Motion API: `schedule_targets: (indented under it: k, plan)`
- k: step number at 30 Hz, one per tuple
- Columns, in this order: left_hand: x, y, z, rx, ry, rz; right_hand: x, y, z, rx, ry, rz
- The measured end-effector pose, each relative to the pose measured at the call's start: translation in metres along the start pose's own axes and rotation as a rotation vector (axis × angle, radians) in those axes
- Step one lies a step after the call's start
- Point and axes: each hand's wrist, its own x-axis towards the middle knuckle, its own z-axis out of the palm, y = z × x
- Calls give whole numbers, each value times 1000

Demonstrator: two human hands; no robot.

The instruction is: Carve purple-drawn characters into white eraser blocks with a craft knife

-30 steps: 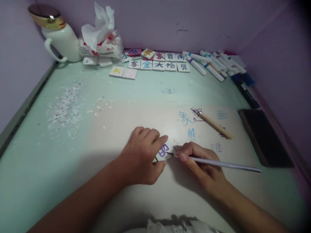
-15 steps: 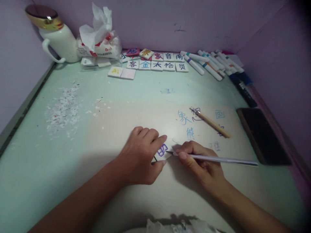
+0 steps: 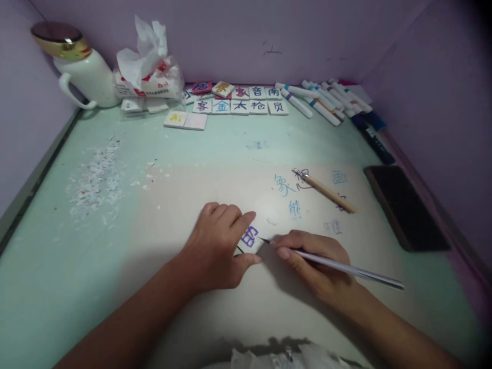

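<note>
My left hand (image 3: 219,248) is closed on a small white tile (image 3: 250,239) bearing a purple character, pinning it to the pale mat (image 3: 192,205) between thumb and forefinger. My right hand (image 3: 315,261) grips a thin silver craft knife (image 3: 346,268) like a pen. Its tip touches the tile's right edge. Blue and purple characters are written on the mat just beyond my hands.
A wooden-handled tool (image 3: 325,190) lies on the mat at the right, a dark pad (image 3: 405,207) beyond it. Rows of character tiles (image 3: 240,100), markers (image 3: 326,100), a tissue pack (image 3: 148,77) and a white jug (image 3: 82,72) line the back wall. White shavings (image 3: 96,179) litter the left.
Both hands stay on the tile and the knife; the knife handle has dipped slightly lower. The whole scene has slid a little leftward in view.
</note>
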Motion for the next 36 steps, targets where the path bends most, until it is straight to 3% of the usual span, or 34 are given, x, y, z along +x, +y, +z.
schedule_targets:
  k: [3, 7, 13, 16, 19, 22, 30, 36]
  plan:
    - [0, -1, 1, 5, 1, 9, -3, 9, -12, -20, 5, -45]
    - [0, -1, 1, 12, -10, 3, -6, 15, -28, 166, -102, -114]
    - [0, -1, 1, 13, -9, 18, 0, 14, -37, 582, -119, 116]
    - [0, 0, 3, 19, 18, 2, 8, 20, -37, 609, -111, 230]
    - [1, 3, 4, 42, 18, -45, 12, 23, -35, 523, -82, 284]
    - [1, 8, 4, 71, 0, -77, 11, 21, -35, 392, -126, 234]
    - [2, 16, 3, 137, 1, -98, 2, 3, -21, -484, -75, 157]
    - [-1, 19, 4, 186, 14, -148, -3, -8, -10, -663, -81, 141]
